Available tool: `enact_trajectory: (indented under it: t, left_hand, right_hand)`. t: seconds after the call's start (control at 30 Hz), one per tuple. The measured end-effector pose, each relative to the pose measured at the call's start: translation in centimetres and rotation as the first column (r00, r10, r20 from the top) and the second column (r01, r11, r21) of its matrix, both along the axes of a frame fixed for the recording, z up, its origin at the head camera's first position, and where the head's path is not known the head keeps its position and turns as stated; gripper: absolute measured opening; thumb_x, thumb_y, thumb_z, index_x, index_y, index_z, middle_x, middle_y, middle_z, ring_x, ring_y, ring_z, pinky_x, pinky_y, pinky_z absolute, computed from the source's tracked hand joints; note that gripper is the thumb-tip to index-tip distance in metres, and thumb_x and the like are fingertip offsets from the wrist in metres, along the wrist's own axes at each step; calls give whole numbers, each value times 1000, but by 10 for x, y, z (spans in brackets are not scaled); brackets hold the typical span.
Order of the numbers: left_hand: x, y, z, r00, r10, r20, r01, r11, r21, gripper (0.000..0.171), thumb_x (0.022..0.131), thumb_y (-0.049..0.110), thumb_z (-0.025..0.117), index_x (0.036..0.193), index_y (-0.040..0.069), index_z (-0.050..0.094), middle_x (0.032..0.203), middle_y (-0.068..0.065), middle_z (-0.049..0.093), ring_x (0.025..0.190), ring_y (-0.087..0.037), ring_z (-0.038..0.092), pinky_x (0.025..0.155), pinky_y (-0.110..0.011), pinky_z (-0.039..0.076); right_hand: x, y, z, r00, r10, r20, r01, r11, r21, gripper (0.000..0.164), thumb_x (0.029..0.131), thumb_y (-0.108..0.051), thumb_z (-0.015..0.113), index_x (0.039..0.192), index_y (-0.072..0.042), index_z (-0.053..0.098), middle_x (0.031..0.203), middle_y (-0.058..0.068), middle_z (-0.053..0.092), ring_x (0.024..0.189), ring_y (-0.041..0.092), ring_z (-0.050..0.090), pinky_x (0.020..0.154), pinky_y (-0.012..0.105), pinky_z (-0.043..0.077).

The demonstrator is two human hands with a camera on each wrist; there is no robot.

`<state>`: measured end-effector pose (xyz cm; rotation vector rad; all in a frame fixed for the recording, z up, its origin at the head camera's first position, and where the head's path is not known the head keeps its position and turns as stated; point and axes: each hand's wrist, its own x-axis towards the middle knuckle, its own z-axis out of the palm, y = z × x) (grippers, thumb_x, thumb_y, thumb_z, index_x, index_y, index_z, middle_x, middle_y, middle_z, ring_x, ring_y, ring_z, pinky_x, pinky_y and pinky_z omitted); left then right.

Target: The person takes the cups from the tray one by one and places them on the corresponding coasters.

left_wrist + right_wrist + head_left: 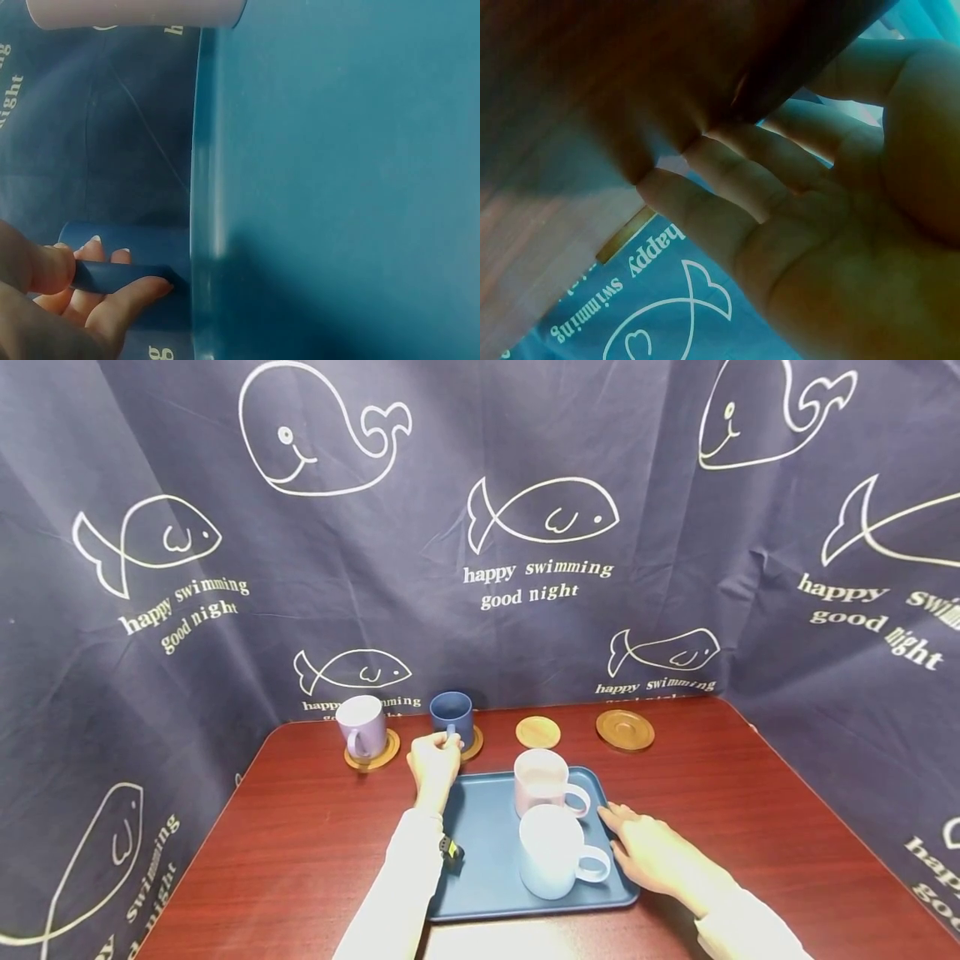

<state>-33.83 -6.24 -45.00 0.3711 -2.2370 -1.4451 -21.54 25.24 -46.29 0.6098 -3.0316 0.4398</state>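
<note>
My left hand (435,768) grips the handle of a dark blue mug (452,709). In the left wrist view, thumb and fingers close round that mug's handle (112,276). The mug is over a round wooden coaster (474,745) behind the blue tray (480,860). My right hand (656,852) lies along the tray's right edge, its fingers extended; the right wrist view shows those fingers (705,210) nearly straight with their tips at the table. On the tray's right half stand a pale pink mug (536,785) and, nearer me, a light blue mug (550,856), handles to the right.
A lilac mug (362,725) stands on a wooden coaster (384,754) at the back left. Behind the tray lie a light wooden coaster (537,732) and a darker round one (626,730). A printed dark curtain (525,643) hangs along the table's (300,843) far edge.
</note>
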Motion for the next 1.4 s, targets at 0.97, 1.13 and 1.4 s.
enact_trajectory:
  t: [0.97, 1.13, 1.4]
  left_hand:
    - [15, -27, 5, 999, -47, 12, 47, 998, -47, 27, 89, 35, 77, 95, 10, 83, 87, -5, 80, 86, -26, 76, 84, -47, 55]
    - [23, -38, 18, 995, -104, 1, 104, 992, -74, 29, 90, 30, 76, 104, 4, 81, 94, -11, 80, 89, -27, 77, 85, -46, 57]
    - [37, -45, 41, 987, -159, -35, 150, 971, -186, 30, 93, 26, 72, 113, 5, 79, 102, -11, 80, 99, -29, 76, 91, -49, 56]
  right_hand:
    - [2, -3, -2, 999, 24, -23, -24, 1000, 6, 51, 91, -15, 72, 137, 3, 62, 139, 28, 61, 127, 47, 60, 102, 65, 47]
    - [2, -2, 0, 998, 36, -54, -36, 999, 8, 50, 90, -14, 73, 135, 5, 63, 136, 29, 62, 125, 48, 61, 100, 67, 48]
    - [0, 0, 0, 998, 36, -51, -35, 999, 5, 50, 90, -14, 73, 136, 4, 63, 137, 30, 62, 124, 48, 61, 100, 65, 48]
